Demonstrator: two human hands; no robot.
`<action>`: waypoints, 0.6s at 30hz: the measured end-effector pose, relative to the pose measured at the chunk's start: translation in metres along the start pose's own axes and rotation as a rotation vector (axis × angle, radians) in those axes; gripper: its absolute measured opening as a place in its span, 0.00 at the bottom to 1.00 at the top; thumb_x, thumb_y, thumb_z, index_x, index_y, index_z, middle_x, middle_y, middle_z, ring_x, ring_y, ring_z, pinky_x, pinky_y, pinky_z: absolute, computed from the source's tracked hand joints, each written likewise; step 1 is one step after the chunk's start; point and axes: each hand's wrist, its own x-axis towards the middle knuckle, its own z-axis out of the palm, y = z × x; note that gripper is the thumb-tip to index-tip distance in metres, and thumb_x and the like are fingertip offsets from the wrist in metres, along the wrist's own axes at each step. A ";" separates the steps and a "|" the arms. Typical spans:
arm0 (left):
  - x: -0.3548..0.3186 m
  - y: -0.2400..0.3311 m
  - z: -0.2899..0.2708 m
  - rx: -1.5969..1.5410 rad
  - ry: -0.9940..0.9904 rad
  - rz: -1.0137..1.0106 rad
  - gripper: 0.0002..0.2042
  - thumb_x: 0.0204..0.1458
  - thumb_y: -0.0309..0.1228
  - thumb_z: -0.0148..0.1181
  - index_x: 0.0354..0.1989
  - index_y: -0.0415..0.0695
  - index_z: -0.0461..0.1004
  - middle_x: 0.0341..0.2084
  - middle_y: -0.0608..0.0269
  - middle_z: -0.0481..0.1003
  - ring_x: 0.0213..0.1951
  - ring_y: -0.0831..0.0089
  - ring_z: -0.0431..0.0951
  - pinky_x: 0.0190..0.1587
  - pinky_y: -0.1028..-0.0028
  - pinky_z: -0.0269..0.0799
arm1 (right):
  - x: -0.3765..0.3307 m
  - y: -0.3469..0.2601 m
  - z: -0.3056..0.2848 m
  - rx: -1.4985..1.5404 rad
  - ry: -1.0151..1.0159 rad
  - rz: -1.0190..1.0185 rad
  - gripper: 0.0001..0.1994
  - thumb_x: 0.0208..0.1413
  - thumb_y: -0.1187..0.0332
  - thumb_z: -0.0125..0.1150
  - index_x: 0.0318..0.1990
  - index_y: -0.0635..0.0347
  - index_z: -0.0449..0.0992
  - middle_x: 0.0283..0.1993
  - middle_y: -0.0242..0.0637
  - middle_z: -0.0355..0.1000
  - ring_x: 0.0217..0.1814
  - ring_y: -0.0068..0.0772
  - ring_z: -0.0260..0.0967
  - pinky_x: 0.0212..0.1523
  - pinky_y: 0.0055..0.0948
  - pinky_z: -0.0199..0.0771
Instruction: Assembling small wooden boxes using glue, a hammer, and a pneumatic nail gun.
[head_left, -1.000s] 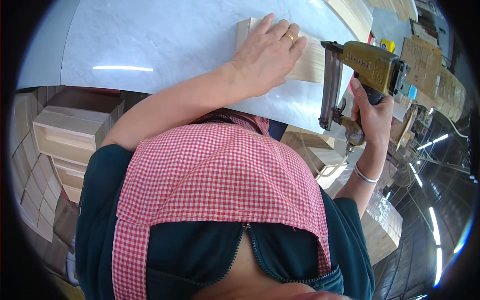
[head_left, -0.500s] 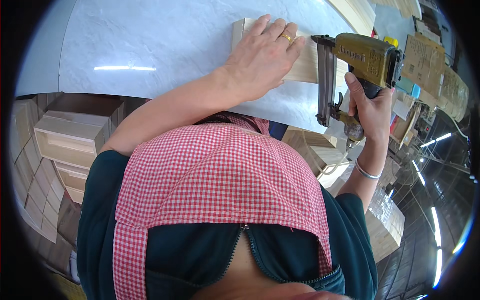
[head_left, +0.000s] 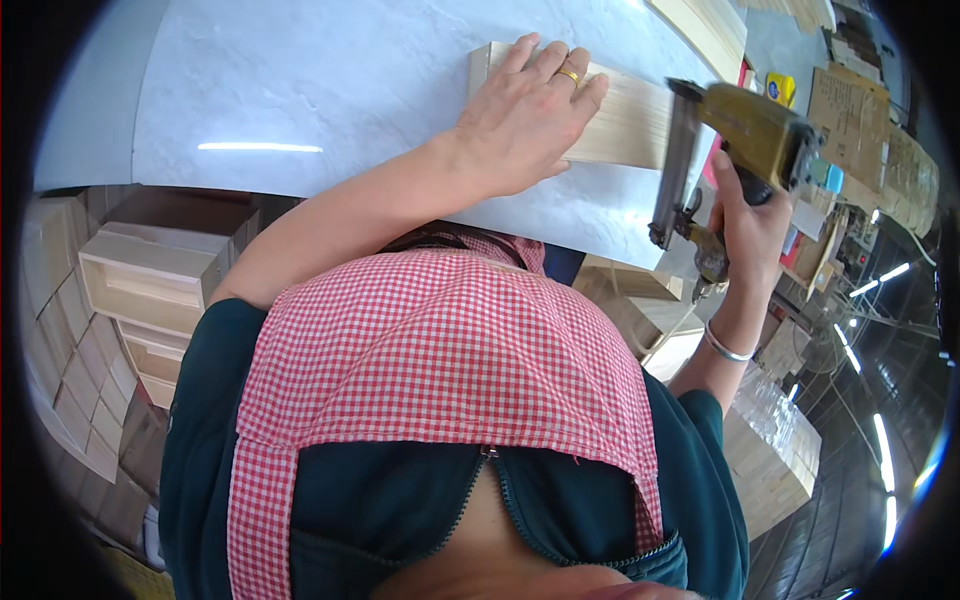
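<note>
My left hand [head_left: 530,125] lies over a pale wooden piece [head_left: 630,120], its fingers spread and the fingertips at the far edge. A ring sits on one finger. The wooden piece rests on a light marbled tabletop [head_left: 400,80]. In my right hand [head_left: 750,225] is a nail gun [head_left: 745,120] with a dull gold body and a dark upright magazine, slightly smeared by motion. My fingers wrap its grip. The gun's nose stands close to the right end of the wooden piece; whether they touch I cannot tell.
Wooden box frames [head_left: 150,280] are stacked below the table at left. More pale boards [head_left: 705,35] lie at the far right of the table. Cardboard [head_left: 850,115] stands beyond at right, near a yellow package [head_left: 780,88]. A large wooden block [head_left: 770,460] stands at lower right.
My right hand has moved the nail gun slightly right, and the gun has tilted a little. More of the wooden piece's right end shows. My left hand stays on the piece.
</note>
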 end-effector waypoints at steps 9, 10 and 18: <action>-0.049 -0.080 -0.076 -1.022 -0.016 -0.675 0.28 0.57 0.43 0.64 0.60 0.38 0.70 0.49 0.50 0.75 0.49 0.59 0.76 0.57 0.60 0.69 | 0.012 0.176 -0.024 -0.166 0.255 0.012 0.22 0.57 0.68 0.62 0.56 0.71 0.71 0.38 0.45 0.76 0.33 0.39 0.75 0.37 0.32 0.77; -0.062 -0.087 -0.091 -1.174 0.016 -0.772 0.27 0.58 0.43 0.62 0.60 0.37 0.70 0.48 0.50 0.75 0.48 0.59 0.77 0.56 0.60 0.71 | 0.016 0.207 -0.019 -0.254 0.281 -0.105 0.23 0.56 0.69 0.61 0.58 0.72 0.69 0.42 0.48 0.77 0.39 0.45 0.76 0.43 0.35 0.76; -0.112 -0.073 -0.078 -1.088 0.382 -1.212 0.39 0.49 0.35 0.67 0.68 0.33 0.59 0.60 0.46 0.67 0.53 0.56 0.74 0.52 0.66 0.74 | 0.032 0.319 0.003 -0.412 0.300 -0.087 0.27 0.61 0.57 0.58 0.61 0.70 0.69 0.51 0.59 0.75 0.50 0.64 0.73 0.54 0.40 0.72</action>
